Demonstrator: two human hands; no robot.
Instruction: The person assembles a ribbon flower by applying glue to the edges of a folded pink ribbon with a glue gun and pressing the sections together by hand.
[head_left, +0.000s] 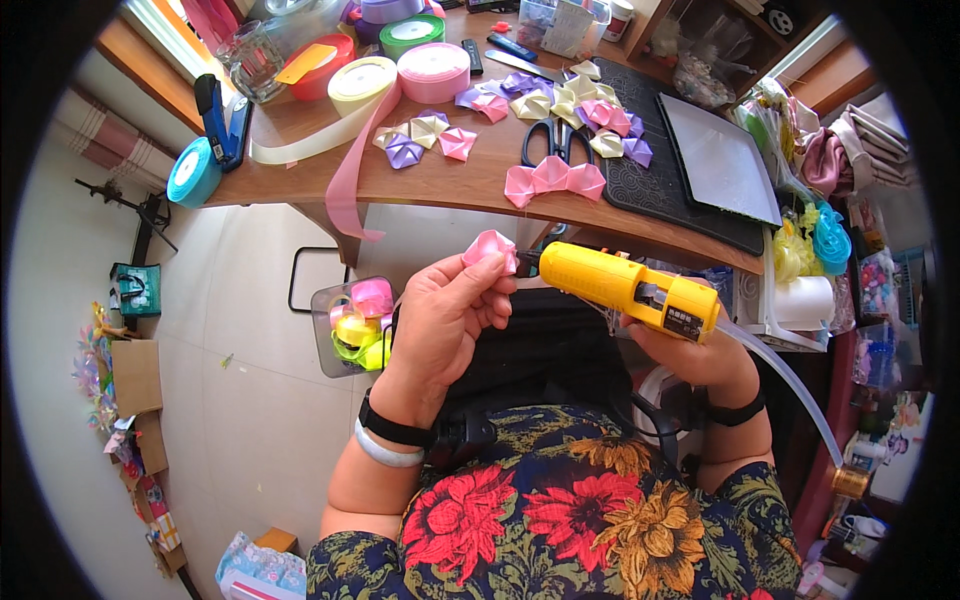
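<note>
My left hand pinches a folded pink ribbon piece between thumb and fingers, off the front edge of the wooden desk. My right hand is closed around a yellow hot glue gun with a long clear glue stick coming out of its rear. The gun's black nozzle is at the right side of the pink piece; whether they touch is hard to tell. Three joined pink ribbon pieces lie near the desk edge, by black-handled scissors. Behind them are folded ribbon pieces in cream, purple and pink.
Pink and cream ribbon rolls stand on the desk, their loose ends trailing forward. A blue stapler and a turquoise roll are at the left end. On the right lies a black mat with a pale tray.
</note>
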